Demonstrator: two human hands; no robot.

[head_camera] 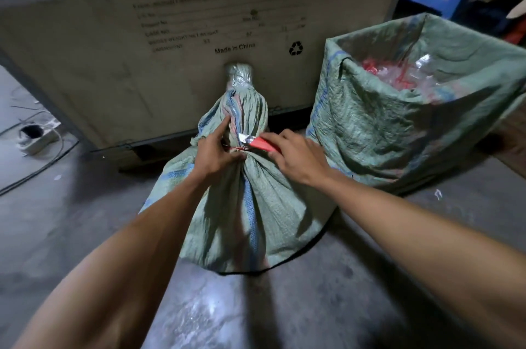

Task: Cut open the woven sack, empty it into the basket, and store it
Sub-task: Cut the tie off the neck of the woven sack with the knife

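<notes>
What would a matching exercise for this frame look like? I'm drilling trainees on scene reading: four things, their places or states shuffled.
Things:
1. left hand
2. right hand
3. woven sack
4. lined basket

States:
A. open-topped, red and clear plastic inside
B. holds the red-handled knife
C. grips the sack's neck
D. tied shut, on the floor

Pairs: 1-C, 2-B, 3-D, 4-A
</notes>
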